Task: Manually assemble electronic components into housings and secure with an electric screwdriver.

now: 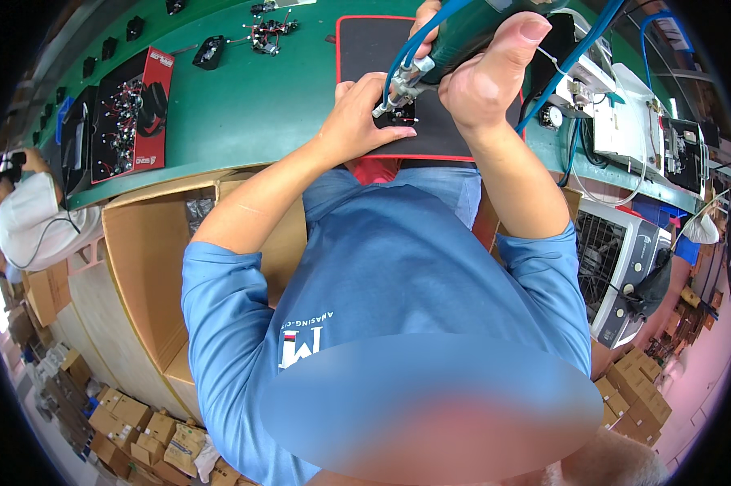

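My right hand [483, 85] is wrapped round a thick green-bodied power driver [475, 36] with a metal nose, its thumb on the near side. The nose [402, 89] of the driver points down and left onto a small black part [399, 115] on the mat. My left hand [357, 117] grips this part, thumb along its near edge and fingers on its far left side. The driver's nose and my fingers partly cover the part, so its exact shape is hidden.
Beneath the work lies a black mat [438, 138] with a red border on the green table [244, 113]. A red-edged box [151, 113] of small wired parts stands left. More black parts [210, 52] lie beyond. Blue hoses [572, 69] and a white machine [624, 121] are right.
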A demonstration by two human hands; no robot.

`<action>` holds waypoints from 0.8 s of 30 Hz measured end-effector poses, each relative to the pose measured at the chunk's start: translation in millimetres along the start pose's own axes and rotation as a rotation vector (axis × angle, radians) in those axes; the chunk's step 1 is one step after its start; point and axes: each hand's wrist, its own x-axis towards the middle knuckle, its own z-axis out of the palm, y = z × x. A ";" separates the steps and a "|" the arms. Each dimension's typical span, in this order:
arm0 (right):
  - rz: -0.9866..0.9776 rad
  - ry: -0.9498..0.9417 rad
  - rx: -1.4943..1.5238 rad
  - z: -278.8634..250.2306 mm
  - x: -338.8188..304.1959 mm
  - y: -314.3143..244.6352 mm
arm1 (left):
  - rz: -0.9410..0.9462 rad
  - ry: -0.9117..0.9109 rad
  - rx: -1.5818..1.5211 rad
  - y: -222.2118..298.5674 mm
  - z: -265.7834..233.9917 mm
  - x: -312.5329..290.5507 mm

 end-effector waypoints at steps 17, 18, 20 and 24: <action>-0.098 -0.049 0.048 3.1 0.7 -3.6 | 0.006 -0.024 0.002 0.6 -1.6 0.2; -0.016 0.030 0.185 13.2 -0.1 -16.1 | 0.006 -0.024 0.002 0.1 -1.7 0.0; 0.067 0.109 0.323 16.3 -0.2 -16.1 | 0.012 -0.011 0.018 -0.9 -1.8 -0.7; -0.053 0.011 0.121 1.0 -3.1 10.3 | 0.011 0.002 0.003 4.3 -4.4 2.2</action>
